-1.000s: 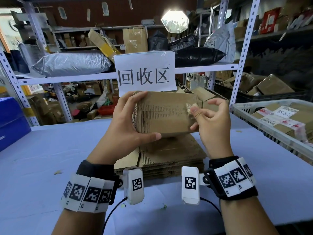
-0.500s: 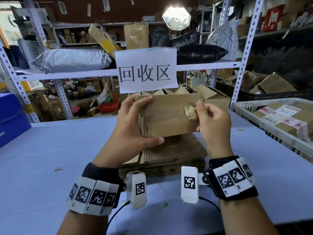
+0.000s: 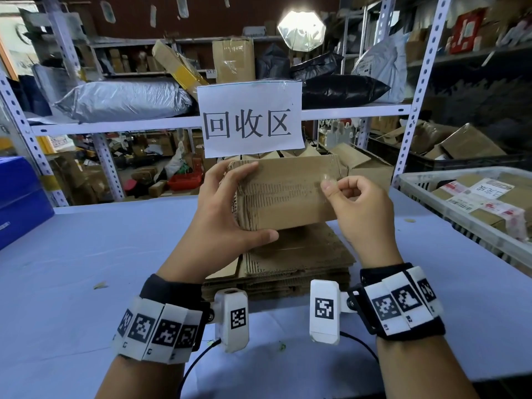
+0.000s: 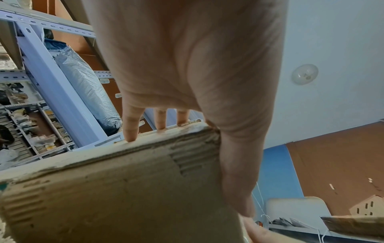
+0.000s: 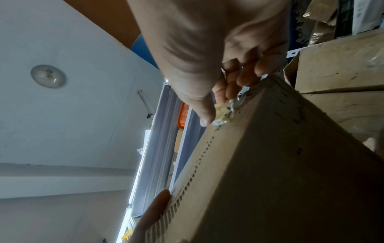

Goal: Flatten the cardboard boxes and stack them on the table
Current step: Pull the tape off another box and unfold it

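Note:
A small brown cardboard box [image 3: 290,194] with torn, ribbed skin is held up above the table. My left hand [image 3: 227,214] grips its left end, fingers over the top edge and thumb under the bottom. In the left wrist view the fingertips [image 4: 130,134] press on the box's upper edge [image 4: 124,189]. My right hand [image 3: 351,203] pinches a crumpled bit of clear tape [image 5: 224,111] at the box's right end [image 5: 270,164]. Below the box lies a stack of flattened cardboard [image 3: 288,263] on the table.
The table [image 3: 86,254] has a pale blue cover. A white basket [image 3: 460,214] with labelled parcels sits at the right. A blue box [image 3: 20,197] is at the left edge. Metal shelving [image 3: 115,125] with a paper sign [image 3: 249,122] stands behind, with open boxes [image 3: 365,165] beneath.
My right hand has closed its fingers on the tape at the box's right end and drawn slightly right. The left hand keeps its grip; the box stays raised.

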A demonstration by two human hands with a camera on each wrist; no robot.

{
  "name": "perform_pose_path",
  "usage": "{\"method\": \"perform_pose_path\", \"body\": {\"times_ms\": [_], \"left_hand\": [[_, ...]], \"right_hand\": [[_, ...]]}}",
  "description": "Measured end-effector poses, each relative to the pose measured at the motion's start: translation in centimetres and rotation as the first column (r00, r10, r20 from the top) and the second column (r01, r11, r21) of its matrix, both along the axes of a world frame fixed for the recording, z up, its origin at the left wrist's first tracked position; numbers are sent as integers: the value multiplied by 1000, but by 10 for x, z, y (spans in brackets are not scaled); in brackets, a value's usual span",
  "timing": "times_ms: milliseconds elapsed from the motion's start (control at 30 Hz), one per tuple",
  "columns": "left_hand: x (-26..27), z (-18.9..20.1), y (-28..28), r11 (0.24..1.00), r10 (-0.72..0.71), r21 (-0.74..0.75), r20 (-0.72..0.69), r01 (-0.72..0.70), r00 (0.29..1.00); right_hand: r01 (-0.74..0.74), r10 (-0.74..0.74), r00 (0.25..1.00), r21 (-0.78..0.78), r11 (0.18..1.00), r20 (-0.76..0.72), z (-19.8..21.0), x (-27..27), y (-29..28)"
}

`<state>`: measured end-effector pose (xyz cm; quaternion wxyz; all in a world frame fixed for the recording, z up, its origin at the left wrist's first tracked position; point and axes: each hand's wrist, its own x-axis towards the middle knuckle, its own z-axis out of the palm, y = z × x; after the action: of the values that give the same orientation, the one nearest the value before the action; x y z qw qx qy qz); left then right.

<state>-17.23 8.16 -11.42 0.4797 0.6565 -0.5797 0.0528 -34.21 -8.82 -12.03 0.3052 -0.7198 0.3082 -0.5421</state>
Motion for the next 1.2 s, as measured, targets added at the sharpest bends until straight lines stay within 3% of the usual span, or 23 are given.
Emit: {"method": "perform_pose_path", "body": {"times_ms": [167,533,767,1067,1200], "left_hand": [[1,1,1,1000,6,5,-12,-6,1000],[1,0,1,1000,13,16,-12,-13,1000],[3,-3,0,1000,2,-4,4,-2,1000],[4,-6,1,1000,-12,-15,-7,12,1000],[3,-6,1,1000,-17,-22,-8,17,1000]], "right_hand": [[6,-6,1000,0,1000,14,0,-3,-6],[-114,77,968,146,983,237,-5,-4,-12],[-55,40,986,88,995,163,-7,-3,-10],[-50,24,991,199,979,131,-4,-2,-11],[-18,14,999,93,996,50,-9,-5,-11]]}}
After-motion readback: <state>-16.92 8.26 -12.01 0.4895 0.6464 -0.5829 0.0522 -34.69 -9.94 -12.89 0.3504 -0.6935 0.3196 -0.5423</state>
